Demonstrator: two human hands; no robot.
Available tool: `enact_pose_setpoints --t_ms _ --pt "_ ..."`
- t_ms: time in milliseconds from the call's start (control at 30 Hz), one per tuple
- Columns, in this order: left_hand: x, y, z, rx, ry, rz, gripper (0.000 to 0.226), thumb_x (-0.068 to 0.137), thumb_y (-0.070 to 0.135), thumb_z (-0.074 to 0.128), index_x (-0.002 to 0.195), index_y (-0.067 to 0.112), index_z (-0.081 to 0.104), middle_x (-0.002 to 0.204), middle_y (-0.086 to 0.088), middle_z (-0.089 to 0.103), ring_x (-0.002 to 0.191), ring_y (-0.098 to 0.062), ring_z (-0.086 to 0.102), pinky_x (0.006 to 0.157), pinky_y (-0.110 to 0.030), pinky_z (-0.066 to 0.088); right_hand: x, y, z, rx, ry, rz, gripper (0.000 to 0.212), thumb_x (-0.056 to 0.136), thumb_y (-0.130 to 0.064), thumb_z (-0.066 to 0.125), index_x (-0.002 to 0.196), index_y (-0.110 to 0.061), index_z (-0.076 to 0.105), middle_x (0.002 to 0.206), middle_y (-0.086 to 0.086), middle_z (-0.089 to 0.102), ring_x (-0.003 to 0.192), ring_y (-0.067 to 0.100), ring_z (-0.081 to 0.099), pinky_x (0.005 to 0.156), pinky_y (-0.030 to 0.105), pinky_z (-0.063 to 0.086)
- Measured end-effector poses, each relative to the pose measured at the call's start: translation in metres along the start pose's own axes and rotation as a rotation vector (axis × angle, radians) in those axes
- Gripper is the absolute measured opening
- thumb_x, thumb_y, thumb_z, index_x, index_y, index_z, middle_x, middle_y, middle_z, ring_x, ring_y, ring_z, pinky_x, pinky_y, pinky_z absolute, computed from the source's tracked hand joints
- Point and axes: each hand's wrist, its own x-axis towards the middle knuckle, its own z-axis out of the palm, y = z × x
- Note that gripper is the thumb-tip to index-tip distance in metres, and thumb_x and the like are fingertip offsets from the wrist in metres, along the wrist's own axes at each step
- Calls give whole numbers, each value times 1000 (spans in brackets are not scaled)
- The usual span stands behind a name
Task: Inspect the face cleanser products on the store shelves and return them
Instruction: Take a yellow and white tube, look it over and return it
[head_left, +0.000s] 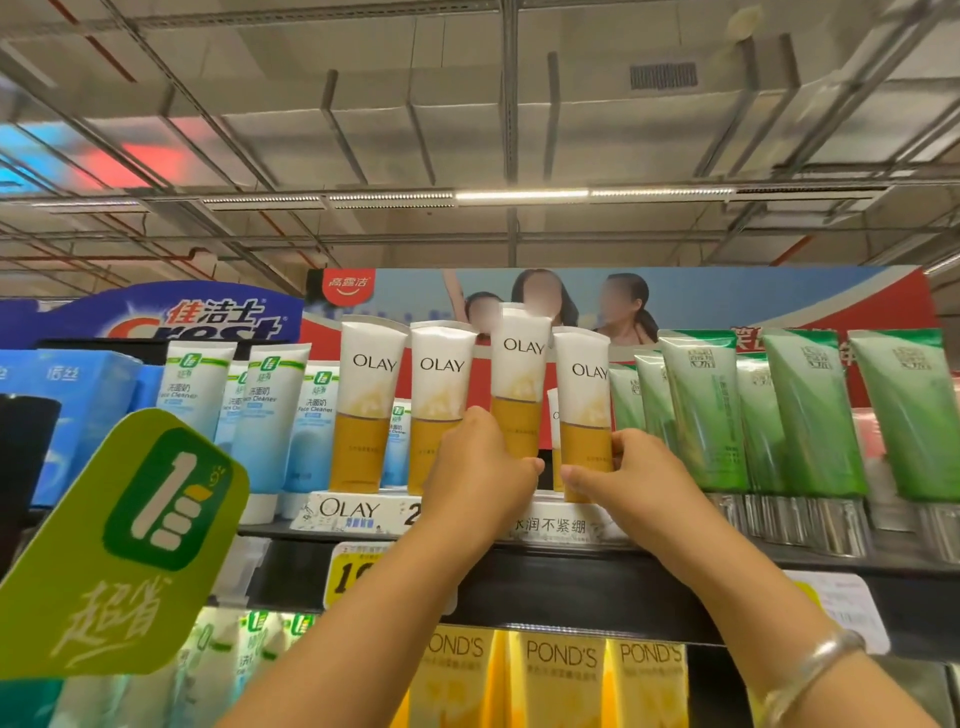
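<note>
On the top shelf stand white-and-amber Olay cleanser tubes. My left hand (480, 467) grips the third tube (521, 364) near its lower end; this tube sits higher than its neighbours. My right hand (621, 470) holds the foot of the fourth Olay tube (584, 395), fingers curled round its base. Two more Olay tubes (366, 395) stand upright to the left. All stand in a white Olay display tray (353, 512) at the shelf's front edge.
Pale blue face-cleaner tubes (195, 384) stand left of the Olay row, green tubes (810, 410) right of it. A green promo tag (130, 540) juts out at the lower left. Yellow Pond's boxes (563, 675) fill the shelf below. A silver bangle (810, 670) circles my right wrist.
</note>
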Motion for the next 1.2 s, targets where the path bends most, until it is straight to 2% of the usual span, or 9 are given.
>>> enact_pose_setpoints --t_ms 133,233,400,567,700,833,1000,1133,1200 --pt "-1 1 -1 33 -6 -30 23 76 24 66 92 13 54 88 -3 61 77 -20 56 51 -24 35 3 3 1 -37 -31 -14 30 82 -28 67 96 -2 62 78 11 63 68 21 56 64 34 46" --pt "-4 3 -1 55 2 -15 21 75 20 64 90 11 53 83 -2 59 68 -16 53 46 -23 32 6 5 3 -94 -22 -24 31 83 -31 65 96 -4 59 78 7 58 68 20 53 57 28 40" --pt "-7 8 -3 131 84 67 46 81 34 69 112 9 46 112 -8 59 101 -29 58 70 -30 42 7 5 6 -150 -2 -38 35 84 -31 62 104 -3 55 89 9 59 73 21 53 49 24 32" --pt "-10 5 -5 180 81 78 47 81 39 69 111 10 46 111 -9 61 101 -28 59 74 -34 46 7 6 6 -131 -17 -60 35 86 -30 62 108 -5 53 94 10 59 79 22 55 56 27 37" --pt "-11 4 -6 195 76 79 45 81 39 68 106 10 45 111 -10 60 101 -30 58 73 -34 44 4 6 3 50 -16 -77 16 83 -18 66 87 -4 59 77 11 61 69 21 55 58 30 42" --pt "-13 3 -5 206 84 81 46 81 39 68 107 10 46 112 -11 60 103 -32 57 76 -36 44 4 5 2 173 51 -81 31 83 -21 70 106 -7 55 97 9 64 87 21 62 75 36 51" --pt "-14 3 -6 138 51 59 40 83 34 67 109 9 51 110 -10 61 100 -29 58 76 -35 47 -1 3 -1 328 172 -229 37 84 -23 68 109 -25 41 90 -23 48 79 -5 49 64 13 39" --pt "-19 6 -11 97 55 52 25 86 26 63 102 8 57 103 -11 64 91 -28 59 69 -32 44 -13 -2 -6 470 209 -318 38 83 -18 69 109 -27 43 96 -20 54 85 -4 56 69 14 45" --pt "-24 9 -16 71 88 75 28 86 25 62 109 9 57 107 -10 63 96 -28 58 72 -31 44 -22 -4 -10 544 212 -361 37 83 -15 69 108 -28 45 98 -17 57 85 -6 59 68 10 48"
